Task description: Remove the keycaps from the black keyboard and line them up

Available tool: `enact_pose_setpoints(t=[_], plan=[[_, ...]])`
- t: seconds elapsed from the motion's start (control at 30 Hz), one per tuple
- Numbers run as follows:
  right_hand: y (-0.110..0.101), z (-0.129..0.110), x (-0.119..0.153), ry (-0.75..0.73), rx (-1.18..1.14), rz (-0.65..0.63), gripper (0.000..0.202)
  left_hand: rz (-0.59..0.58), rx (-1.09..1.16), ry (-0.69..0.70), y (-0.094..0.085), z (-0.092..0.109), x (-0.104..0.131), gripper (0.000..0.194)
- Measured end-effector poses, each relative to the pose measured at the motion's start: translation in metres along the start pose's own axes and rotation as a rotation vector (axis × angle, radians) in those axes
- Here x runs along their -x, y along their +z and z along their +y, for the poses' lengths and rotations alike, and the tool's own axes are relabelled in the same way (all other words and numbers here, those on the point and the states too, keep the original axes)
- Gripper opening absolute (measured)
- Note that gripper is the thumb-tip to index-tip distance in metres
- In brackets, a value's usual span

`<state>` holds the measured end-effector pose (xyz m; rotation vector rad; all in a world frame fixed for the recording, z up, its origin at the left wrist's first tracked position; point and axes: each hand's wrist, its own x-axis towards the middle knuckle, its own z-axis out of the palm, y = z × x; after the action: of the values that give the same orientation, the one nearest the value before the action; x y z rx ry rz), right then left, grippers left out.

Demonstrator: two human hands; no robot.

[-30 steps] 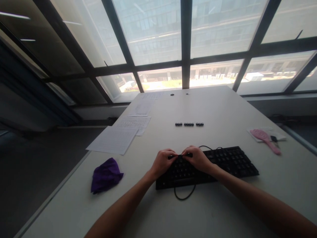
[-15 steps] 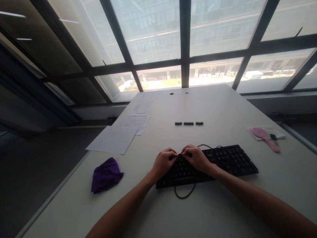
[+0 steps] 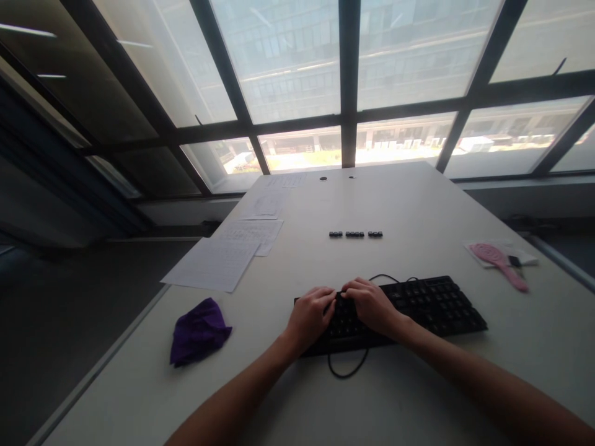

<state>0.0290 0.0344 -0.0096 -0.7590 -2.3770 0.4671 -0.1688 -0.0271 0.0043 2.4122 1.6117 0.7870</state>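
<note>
A black keyboard [image 3: 432,303] lies on the white table, its cable looping out in front and behind. Over its left part, my left hand [image 3: 312,314] rests with fingers bent and close together near the upper key rows. Beside it, my right hand [image 3: 369,303] curls its fingertips down on the same rows, close to the left fingertips. Whether either hand pinches a key is too small to tell. Beyond the keyboard, small black keycaps [image 3: 355,235] stand in a row of three groups.
On the left lie a purple cloth [image 3: 199,332] and paper sheets [image 3: 211,263]. At the right, a pink hairbrush [image 3: 499,265] rests partly on a white sheet beside a small dark object [image 3: 514,261]. Windows stand behind the table [image 3: 395,198].
The small dark piece held up between my fingertips no longer shows. Both hands have lowered onto the keys, and my left fingers have flattened over the keyboard.
</note>
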Motion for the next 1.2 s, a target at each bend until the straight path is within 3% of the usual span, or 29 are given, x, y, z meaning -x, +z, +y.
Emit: enact_pose_setpoints(t=[0.27, 0.87, 1.0, 1.1, 1.2], plan=[[-0.001, -0.003, 0.002, 0.022, 0.11, -0.026, 0.028, 0.027, -0.174, 0.064, 0.007, 0.009, 0.007, 0.032], [0.002, -0.012, 0.007, 0.055, 0.144, -0.043, 0.028, 0.046, -0.096, 0.016, 0.005, 0.006, 0.006, 0.028], [-0.006, -0.005, 0.005, 0.122, 0.023, 0.023, 0.034, 0.078, 0.02, -0.06, -0.01, -0.011, -0.008, 0.023], [-0.017, 0.012, -0.008, 0.194, 0.002, 0.082, 0.03, 0.134, 0.11, -0.126, -0.016, -0.04, -0.033, 0.021], [-0.025, 0.037, -0.034, 0.236, 0.056, 0.102, 0.025, 0.151, 0.207, -0.185, -0.012, -0.075, -0.07, 0.019]])
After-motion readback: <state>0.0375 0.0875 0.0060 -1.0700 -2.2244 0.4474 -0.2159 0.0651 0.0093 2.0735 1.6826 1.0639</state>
